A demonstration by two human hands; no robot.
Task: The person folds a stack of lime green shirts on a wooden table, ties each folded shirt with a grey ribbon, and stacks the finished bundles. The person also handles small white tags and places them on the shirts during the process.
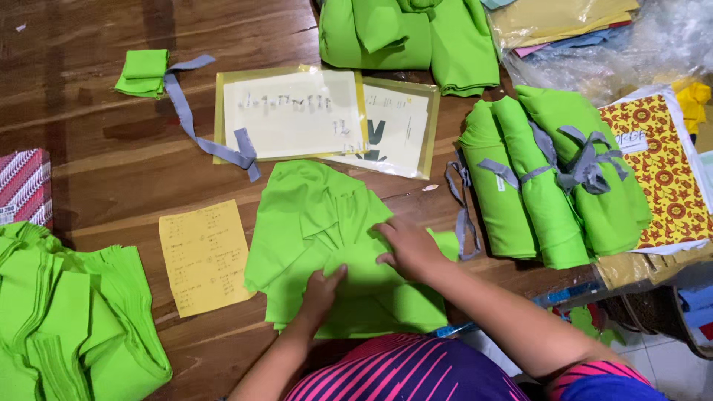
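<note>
A pile of bright green fabric pieces (312,223) lies on the wooden table (96,148) in front of me. My left hand (321,292) presses flat on its lower middle, fingers together. My right hand (407,246) rests on the pile's right side, fingers spread over a folded edge. Neither hand has lifted any cloth. A yellow paper sheet with handwriting (204,256) lies just left of the pile.
Rolled green bundles tied with grey strips (553,178) lie at the right, beside a patterned yellow-red fabric (661,171). Two plastic-sleeved sheets (297,111) sit behind the pile. A small green folded piece with a grey strip (142,73) is far left. Stacked green cloth (67,319) fills the near left.
</note>
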